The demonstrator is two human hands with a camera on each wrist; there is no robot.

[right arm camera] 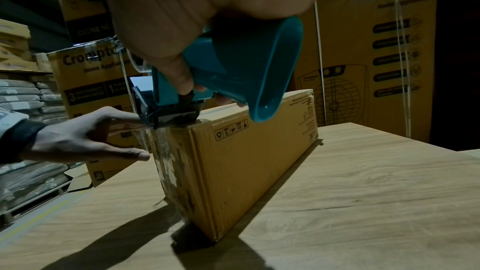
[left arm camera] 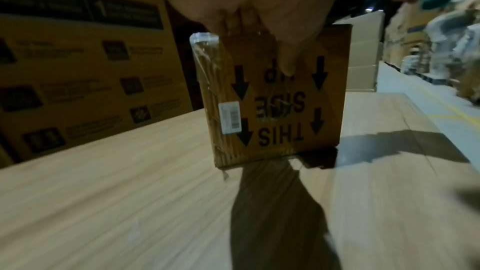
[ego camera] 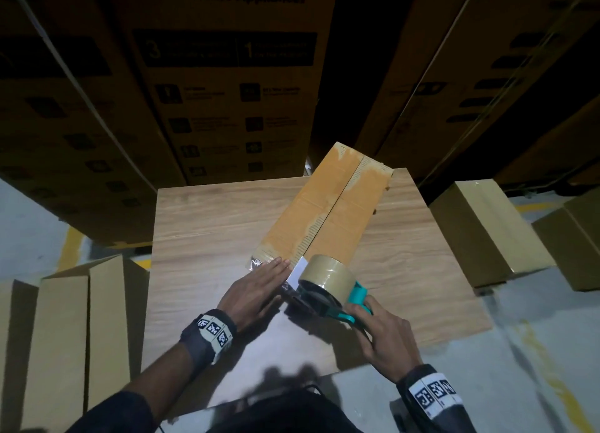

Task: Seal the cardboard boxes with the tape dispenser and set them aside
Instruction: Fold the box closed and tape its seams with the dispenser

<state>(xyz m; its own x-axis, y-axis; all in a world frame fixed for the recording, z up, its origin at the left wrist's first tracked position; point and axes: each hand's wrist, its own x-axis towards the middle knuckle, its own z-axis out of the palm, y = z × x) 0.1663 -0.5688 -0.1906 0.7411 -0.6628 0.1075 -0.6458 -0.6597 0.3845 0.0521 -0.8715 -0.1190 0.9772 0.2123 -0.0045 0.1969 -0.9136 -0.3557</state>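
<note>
While the long cardboard box (ego camera: 328,211) lies on the wooden table (ego camera: 207,224), taping starts at its near end.
Only the left wrist cam catches the upside-down "THIS SIDE UP" print; left hand (ego camera: 256,286) lies flat on the box top with straight fingers, right hand (ego camera: 383,338) is wrapped around the teal tape dispenser (ego camera: 328,289).

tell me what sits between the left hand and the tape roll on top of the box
A white strip at the dispenser's front, over the box's near edge, between the left hand and tape roll; head view.
</note>
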